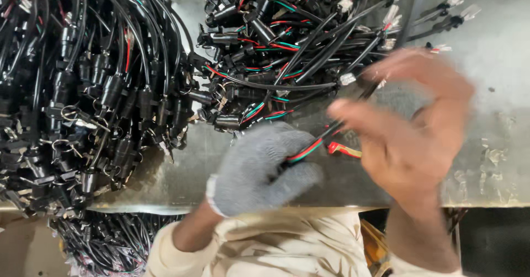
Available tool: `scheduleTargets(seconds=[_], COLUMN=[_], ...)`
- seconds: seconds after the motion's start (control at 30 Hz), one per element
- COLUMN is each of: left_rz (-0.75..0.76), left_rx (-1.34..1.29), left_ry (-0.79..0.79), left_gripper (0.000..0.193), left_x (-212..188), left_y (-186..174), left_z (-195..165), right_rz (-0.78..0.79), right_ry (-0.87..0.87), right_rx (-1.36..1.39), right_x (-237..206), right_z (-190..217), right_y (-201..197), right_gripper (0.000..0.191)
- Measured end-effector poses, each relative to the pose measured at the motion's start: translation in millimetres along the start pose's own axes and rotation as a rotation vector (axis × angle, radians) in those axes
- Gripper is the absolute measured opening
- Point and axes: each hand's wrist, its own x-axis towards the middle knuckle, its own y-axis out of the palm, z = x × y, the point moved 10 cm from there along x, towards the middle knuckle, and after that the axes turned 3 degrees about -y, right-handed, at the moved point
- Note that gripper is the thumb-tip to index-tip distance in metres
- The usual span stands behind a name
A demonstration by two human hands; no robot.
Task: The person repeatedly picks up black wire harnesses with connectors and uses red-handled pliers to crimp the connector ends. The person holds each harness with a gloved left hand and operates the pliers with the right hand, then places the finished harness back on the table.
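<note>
My left hand [259, 169], in a grey knit glove, is closed around the end of a cable assembly [309, 147] with red and green wires showing beside the glove. My bare right hand [411, 128] is blurred with motion and grips the same cable's black sheath [364, 92] a little farther up. The cable runs up and right from the hands toward a heap of similar black cables [287, 50] lying on the metal table [176, 172].
A larger pile of black cables with connectors [83, 95] covers the table's left side and hangs over its front edge. A few cable ends with clear plugs [450, 12] lie at the upper right. The table's front edge [309, 204] runs just above my cream sleeves.
</note>
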Motion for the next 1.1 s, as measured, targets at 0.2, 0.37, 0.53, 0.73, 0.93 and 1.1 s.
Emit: scheduleTargets(seconds=[0.2, 0.37, 0.53, 0.73, 0.93, 1.1], left_rz=[0.115, -0.155, 0.139, -0.367, -0.163, -0.155], left_rx=[-0.374, -0.861, -0.787, -1.041, -0.580, -0.682], left_ry=[-0.286, -0.445, -0.353, -0.185, -0.185, -0.311], left_gripper=[0.037, 0.028, 0.034, 0.026, 0.020, 0.019], left_x=[-41, -44, -34, -46, -34, -39], left_y=[74, 71, 99, 16, 32, 45], left_z=[51, 108, 99, 78, 46, 35], right_rz=[-0.283, 0.035, 0.233, 0.179, 0.181, 0.043], right_ry=[0.804, 0.580, 0.191, 0.049, 0.253, 0.171], right_rx=[1.001, 1.004, 0.766, 0.031, 0.079, 0.052], right_x=[-99, -108, -67, -68, -75, -58], right_z=[-78, -3, 50, 36, 12, 6], right_y=[63, 90, 68, 41, 65, 14], right_gripper=[0.047, 0.037, 0.025, 0.019, 0.020, 0.021])
